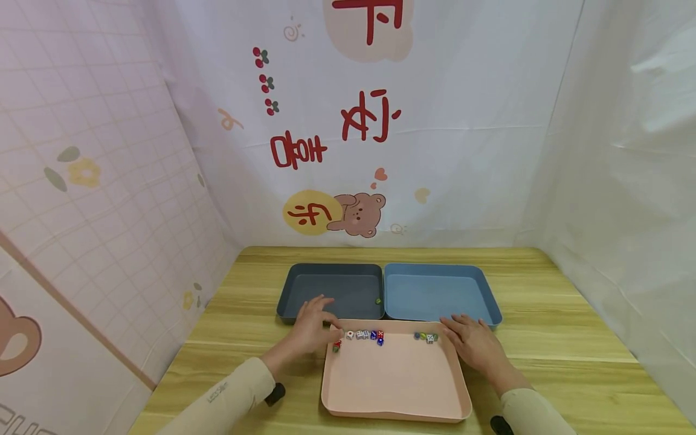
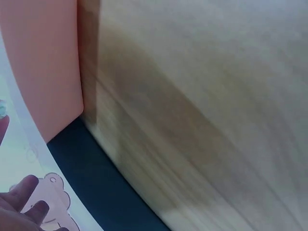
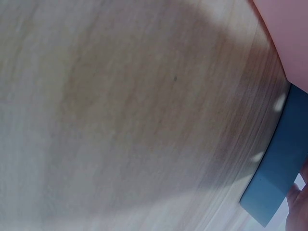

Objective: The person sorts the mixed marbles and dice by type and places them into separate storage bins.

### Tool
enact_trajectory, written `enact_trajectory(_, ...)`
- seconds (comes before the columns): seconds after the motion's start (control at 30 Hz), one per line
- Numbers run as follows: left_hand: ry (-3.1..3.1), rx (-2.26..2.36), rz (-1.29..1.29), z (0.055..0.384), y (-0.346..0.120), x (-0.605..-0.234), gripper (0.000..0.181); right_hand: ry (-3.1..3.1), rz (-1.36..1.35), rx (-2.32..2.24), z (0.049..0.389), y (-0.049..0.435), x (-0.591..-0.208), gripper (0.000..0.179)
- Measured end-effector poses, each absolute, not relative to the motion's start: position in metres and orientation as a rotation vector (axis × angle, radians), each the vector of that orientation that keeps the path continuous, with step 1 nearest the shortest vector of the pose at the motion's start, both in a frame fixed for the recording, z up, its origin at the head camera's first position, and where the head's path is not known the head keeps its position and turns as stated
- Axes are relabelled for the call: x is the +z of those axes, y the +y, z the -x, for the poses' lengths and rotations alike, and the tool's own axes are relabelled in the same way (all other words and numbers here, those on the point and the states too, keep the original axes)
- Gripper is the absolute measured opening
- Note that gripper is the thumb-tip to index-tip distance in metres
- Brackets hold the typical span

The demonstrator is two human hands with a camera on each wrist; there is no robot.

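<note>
In the head view my left hand is over the back left corner of the pink tray, thumb and index finger pinching a small pale green marble, mostly cut off in the left wrist view. Close by in the tray lie a red die, white dice, blue dice and another red die. My right hand rests at the tray's back right corner with its fingers extended. Near its fingertips are a white die and several marbles.
Behind the pink tray stand a dark slate tray and a blue tray, side by side. One green marble lies in the dark tray. All stand on a wood-grain table with printed cloth behind.
</note>
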State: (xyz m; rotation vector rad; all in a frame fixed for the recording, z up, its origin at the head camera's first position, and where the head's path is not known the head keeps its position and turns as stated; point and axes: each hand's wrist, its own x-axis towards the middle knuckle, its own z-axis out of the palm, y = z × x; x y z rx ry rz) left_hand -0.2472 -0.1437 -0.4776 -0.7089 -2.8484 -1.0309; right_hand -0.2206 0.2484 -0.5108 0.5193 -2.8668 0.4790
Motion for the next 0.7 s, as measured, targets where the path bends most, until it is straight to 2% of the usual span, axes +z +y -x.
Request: enact_trajectory(0.7,-2.748,-1.165,0.278,0.306,-0.151,-0.472,0.012,-2.865,-0.504,0.473,0.221,0.247,-0.510,0.036)
